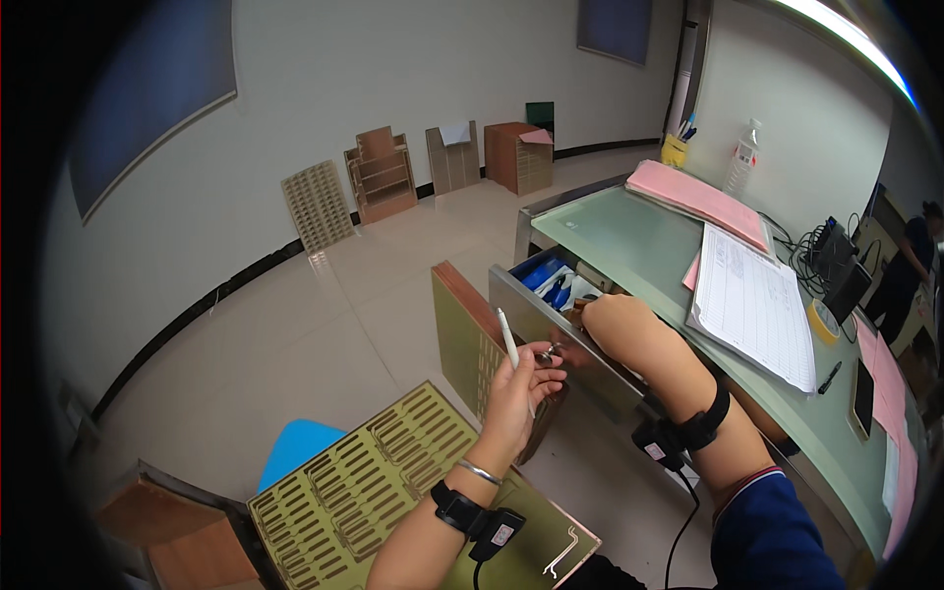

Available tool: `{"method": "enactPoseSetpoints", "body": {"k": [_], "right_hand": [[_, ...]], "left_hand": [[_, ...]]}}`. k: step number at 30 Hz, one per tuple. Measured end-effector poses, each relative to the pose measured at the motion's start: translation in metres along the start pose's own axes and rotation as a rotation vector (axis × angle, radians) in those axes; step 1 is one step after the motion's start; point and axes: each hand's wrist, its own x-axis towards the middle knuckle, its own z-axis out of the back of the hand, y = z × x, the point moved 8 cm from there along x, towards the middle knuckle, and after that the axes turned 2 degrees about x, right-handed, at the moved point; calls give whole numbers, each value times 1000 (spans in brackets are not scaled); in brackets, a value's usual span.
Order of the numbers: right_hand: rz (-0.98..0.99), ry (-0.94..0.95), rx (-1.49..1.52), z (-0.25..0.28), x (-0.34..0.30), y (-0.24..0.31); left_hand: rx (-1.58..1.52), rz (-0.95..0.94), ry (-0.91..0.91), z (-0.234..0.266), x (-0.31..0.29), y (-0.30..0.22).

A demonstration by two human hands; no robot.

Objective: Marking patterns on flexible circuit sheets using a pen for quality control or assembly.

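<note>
My left hand (pixel 521 388) is closed round a slim white pen-like tool (pixel 507 336), whose tip points up and away. It is close to the metal front of an open drawer (pixel 590 354). My right hand (pixel 619 323) reaches over that front into the drawer, and its fingers are mostly hidden there. Blue-handled tools (pixel 557 291) and other small items lie inside the drawer beside it. Below my left forearm is a large greenish-yellow panel (pixel 369 472) with rows of slots and copper-coloured traces.
A glass-topped desk (pixel 629 231) carries pink folders (pixel 698 202), a printed form (pixel 757 300), tape (pixel 823 321), a phone (pixel 862 398) and a bottle (pixel 742 157). More panels (pixel 462 339) stand beside the drawer. Boards (pixel 383 177) lean along the wall. Another person (pixel 910 261) stands at far right.
</note>
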Motion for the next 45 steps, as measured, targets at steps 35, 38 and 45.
{"method": "enactPoseSetpoints", "body": {"k": [35,38,45], "right_hand": [[145,206,-19,-28,13,15],[157,141,0,-39,19,6],[209,16,61,-20,11,15]], "left_hand": [[-6,-33,-134,13,-7,-5],[-3,-44,-126,9,-6,-7],[20,-31,-135,12,-7,-4]]}}
